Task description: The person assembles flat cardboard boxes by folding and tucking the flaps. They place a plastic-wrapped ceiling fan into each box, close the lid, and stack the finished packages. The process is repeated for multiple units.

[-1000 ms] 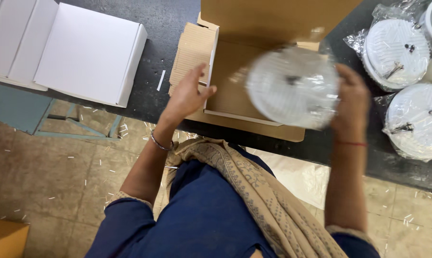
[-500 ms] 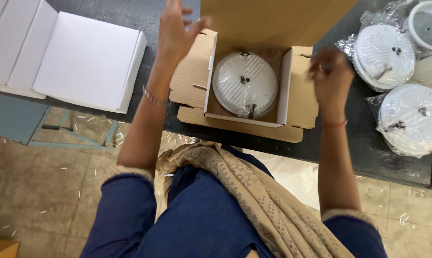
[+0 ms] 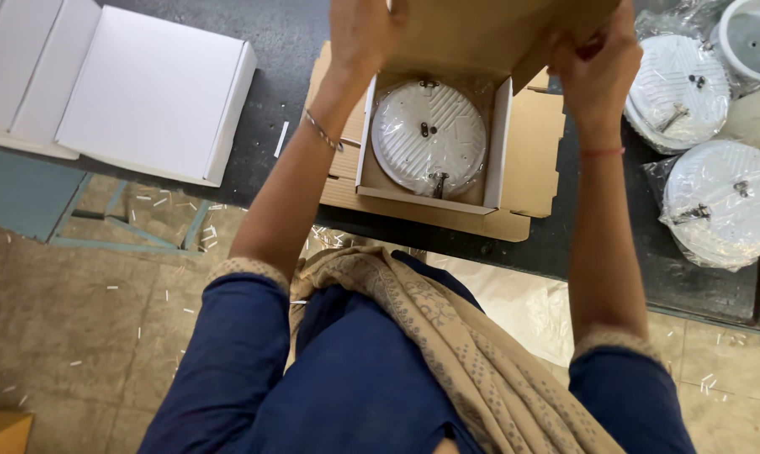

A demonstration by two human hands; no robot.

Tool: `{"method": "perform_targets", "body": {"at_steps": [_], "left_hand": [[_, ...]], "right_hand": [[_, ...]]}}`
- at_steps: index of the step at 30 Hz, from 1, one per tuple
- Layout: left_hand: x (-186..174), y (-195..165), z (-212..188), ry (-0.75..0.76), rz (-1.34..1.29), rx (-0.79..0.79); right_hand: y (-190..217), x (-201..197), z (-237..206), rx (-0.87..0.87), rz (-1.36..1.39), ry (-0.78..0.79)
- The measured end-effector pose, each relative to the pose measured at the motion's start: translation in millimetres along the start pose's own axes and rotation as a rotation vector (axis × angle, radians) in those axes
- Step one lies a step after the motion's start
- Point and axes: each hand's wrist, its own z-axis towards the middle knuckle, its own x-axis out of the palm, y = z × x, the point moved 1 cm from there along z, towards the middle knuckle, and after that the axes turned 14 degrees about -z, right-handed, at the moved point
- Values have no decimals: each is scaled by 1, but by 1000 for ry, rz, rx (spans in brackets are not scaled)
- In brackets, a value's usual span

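An open cardboard box (image 3: pixel 523 143) sits on the dark table (image 3: pixel 287 42) in front of me. Inside it lies a round white ceiling light (image 3: pixel 428 138) wrapped in clear plastic, back side up with metal clips showing. My left hand (image 3: pixel 365 32) grips the left part of the box's raised brown lid (image 3: pixel 489 34) at the far side. My right hand (image 3: pixel 597 67) holds the lid's right corner, fingers curled around its edge. The lid stands tilted over the box and hides the box's far wall.
Closed white boxes (image 3: pixel 144 92) lie at the table's left. At the right, more bagged round lights (image 3: pixel 678 88) (image 3: pixel 725 202) and a white cup-shaped part (image 3: pixel 754 38) sit on the table. Paper scraps litter the tiled floor (image 3: pixel 77 303) below the table edge.
The bagged light went from my right hand down into the box. Both hands then rose to the far side and took hold of the lid.
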Motion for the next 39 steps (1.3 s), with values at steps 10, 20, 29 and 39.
{"method": "perform_targets", "body": {"at_steps": [10, 20, 29, 39], "left_hand": [[-102, -30, -96, 414, -675, 61], [-112, -40, -157, 707, -118, -37], [-97, -63, -181, 481, -239, -130], [-112, -25, -48, 236, -314, 72]], "right_hand": [[18, -19, -99, 291, 376, 480], [22, -6, -150, -118, -402, 686], [42, 18, -178, 181, -112, 496], [26, -36, -41, 201, 126, 272]]}}
